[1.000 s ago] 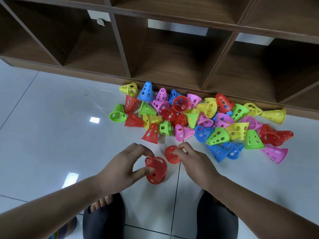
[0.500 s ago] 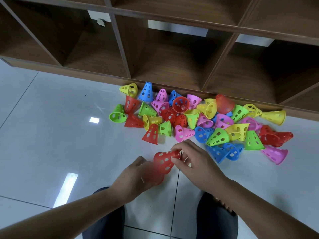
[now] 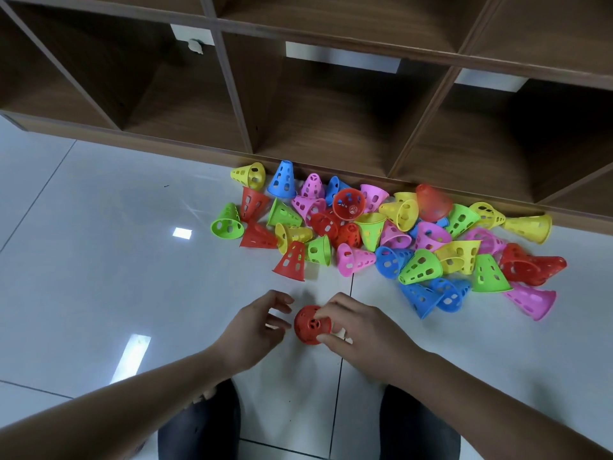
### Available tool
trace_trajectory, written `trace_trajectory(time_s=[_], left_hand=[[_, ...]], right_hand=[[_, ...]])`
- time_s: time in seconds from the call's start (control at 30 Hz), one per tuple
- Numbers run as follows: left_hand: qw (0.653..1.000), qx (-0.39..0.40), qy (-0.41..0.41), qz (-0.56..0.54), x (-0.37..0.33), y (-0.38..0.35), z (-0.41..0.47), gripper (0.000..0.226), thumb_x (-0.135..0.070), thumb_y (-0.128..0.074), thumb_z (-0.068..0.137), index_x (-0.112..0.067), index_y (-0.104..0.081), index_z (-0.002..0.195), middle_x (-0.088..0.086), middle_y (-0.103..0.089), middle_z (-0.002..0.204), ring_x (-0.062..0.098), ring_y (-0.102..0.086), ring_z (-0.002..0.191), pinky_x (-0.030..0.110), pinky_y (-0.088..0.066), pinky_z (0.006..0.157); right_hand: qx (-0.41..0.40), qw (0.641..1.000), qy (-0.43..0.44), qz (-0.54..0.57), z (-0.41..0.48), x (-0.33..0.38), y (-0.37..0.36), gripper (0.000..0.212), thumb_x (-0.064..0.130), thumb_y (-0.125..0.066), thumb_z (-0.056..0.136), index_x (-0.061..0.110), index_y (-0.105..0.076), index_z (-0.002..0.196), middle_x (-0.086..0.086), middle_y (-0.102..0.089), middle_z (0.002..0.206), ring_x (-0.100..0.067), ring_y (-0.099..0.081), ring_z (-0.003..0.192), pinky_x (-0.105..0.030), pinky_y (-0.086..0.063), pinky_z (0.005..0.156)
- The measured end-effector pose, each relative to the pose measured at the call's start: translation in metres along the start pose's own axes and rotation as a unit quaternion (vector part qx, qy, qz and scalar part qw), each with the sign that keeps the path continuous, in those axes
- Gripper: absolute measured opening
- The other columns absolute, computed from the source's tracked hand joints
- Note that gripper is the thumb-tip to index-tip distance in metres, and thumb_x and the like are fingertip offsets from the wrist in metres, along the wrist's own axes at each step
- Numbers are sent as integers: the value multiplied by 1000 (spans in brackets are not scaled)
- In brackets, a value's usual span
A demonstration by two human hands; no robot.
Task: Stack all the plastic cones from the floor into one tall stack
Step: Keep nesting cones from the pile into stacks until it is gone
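Note:
A red cone stack (image 3: 311, 324) stands on the white floor, seen from above with its narrow top facing me. My right hand (image 3: 361, 330) grips it from the right, fingers over its top and thumb under its rim. My left hand (image 3: 257, 327) hovers just left of it with fingers loosely spread, holding nothing. Beyond the hands lies a heap of several loose cones (image 3: 391, 234) in red, yellow, green, blue and pink, most on their sides. The nearest one is a red cone (image 3: 292, 262) standing upright.
A dark wooden shelf unit (image 3: 331, 104) with open cubbies runs along the back, right behind the heap. My two feet in dark slippers (image 3: 199, 426) are on the tiles below the hands. Bare white tile (image 3: 99, 277) spreads to the left.
The two red cones were brought together into one stack, which now stands upright on the floor. My left hand has let go and drawn slightly left; my right hand holds the stack.

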State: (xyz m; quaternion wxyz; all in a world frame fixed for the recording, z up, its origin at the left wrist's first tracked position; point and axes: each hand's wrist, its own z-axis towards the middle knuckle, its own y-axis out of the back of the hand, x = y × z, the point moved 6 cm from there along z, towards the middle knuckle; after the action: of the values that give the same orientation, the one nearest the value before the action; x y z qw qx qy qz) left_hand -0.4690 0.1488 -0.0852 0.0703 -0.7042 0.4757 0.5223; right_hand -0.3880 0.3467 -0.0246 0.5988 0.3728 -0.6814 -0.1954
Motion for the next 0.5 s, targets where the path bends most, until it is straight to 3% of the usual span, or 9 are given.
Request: trace_trajectory(time_s=[0.13,0.3,0.5], left_hand=[[999,-38,-7,6,-3,17,11,47,-5,-70,96,-33,-57,131,-8,-67,123,10,-76,97,30,-62,87],[998,-55,-9,9,-11,30,25,61,-11,-70,98,-45,-46,143,-12,-66,122,9,-75,97,29,-62,86],[998,-56,-4,42,-11,34,31,69,-15,-69,98,-48,-42,153,-15,-64,129,5,-74,96,22,-56,92]], right_hand=[[-17,999,-9,-48,12,-21,2,22,49,-56,102,37,-58,120,16,-56,113,-10,-64,80,-35,-54,75],[-52,983,-51,-167,30,-53,15,37,38,-55,102,31,-52,139,8,-61,124,-22,-68,84,-38,-55,68],[-33,965,-105,-237,42,-81,23,51,30,-55,100,30,-40,149,-1,-53,145,-33,-68,106,-44,-59,69]])
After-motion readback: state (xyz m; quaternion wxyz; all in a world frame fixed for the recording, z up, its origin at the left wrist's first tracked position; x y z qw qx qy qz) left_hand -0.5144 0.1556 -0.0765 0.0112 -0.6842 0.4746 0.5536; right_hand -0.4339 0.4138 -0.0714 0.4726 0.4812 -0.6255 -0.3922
